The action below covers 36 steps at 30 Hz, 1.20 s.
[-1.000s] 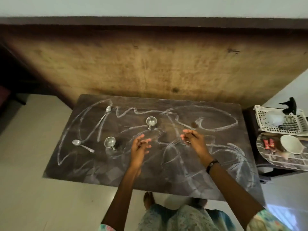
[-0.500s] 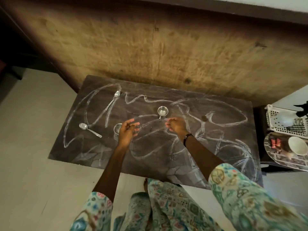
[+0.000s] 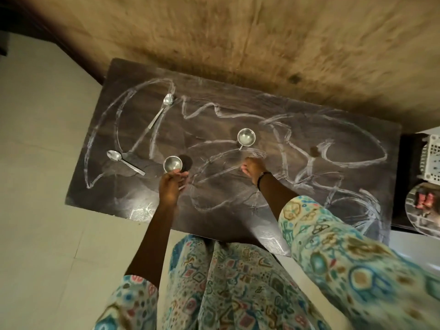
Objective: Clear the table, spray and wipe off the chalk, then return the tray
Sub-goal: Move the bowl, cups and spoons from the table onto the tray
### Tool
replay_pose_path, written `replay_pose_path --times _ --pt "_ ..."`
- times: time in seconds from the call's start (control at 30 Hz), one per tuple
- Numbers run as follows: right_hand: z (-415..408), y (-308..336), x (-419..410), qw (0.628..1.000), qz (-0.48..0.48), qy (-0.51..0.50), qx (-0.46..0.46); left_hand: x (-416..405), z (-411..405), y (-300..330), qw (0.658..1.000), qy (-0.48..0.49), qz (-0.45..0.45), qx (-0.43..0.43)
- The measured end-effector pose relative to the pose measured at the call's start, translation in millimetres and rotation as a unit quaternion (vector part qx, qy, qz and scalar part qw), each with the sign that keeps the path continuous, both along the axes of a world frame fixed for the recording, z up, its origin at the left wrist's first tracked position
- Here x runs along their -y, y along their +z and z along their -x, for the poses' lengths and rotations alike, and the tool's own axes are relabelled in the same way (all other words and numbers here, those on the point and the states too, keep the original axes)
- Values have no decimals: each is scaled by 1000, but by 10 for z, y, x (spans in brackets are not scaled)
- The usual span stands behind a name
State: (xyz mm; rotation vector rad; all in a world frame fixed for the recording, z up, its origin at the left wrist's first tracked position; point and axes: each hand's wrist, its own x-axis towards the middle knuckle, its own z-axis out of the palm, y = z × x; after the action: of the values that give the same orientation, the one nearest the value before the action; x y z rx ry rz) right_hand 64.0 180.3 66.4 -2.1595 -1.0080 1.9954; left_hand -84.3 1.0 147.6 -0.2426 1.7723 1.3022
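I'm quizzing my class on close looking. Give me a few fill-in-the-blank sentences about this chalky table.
1. The number of spoons on the table is ____.
2. The left hand reaches the near steel cup; the far steel cup lies ahead of the ____ hand.
3. The lines drawn on the tabletop are made of ____.

Missing words: two; right; chalk

I note a dark worktop [image 3: 309,129] scrawled with white chalk lines [image 3: 352,160]. On it stand two small steel cups [image 3: 172,163] [image 3: 246,137], upright, well apart; two steel spoons [image 3: 123,161] [image 3: 160,109] lie flat toward its left end.
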Motion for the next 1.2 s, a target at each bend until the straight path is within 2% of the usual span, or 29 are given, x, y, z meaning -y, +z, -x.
replay_pose_path --times 0.33,0.47,0.67,0.83,1.07,1.2 --pt "443 -477 -302 985 11 -172 -12 124 358 -438 995 -61 66 37" --pt "603 -661 -398 969 35 -239 -49 190 516 -610 992 -72 92 56" --pt "639 -613 -253 978 19 -200 -64 140 684 -753 983 -60 128 116" --pt "623 -381 375 986 37 -149 -66 -46 672 -934 968 -72 139 198" --pt "649 -350 974 978 59 -199 -27 -156 715 -1078 968 -67 122 211" --pt "676 -230 1120 974 40 -223 -29 -70 800 -1337 970 -88 144 173"
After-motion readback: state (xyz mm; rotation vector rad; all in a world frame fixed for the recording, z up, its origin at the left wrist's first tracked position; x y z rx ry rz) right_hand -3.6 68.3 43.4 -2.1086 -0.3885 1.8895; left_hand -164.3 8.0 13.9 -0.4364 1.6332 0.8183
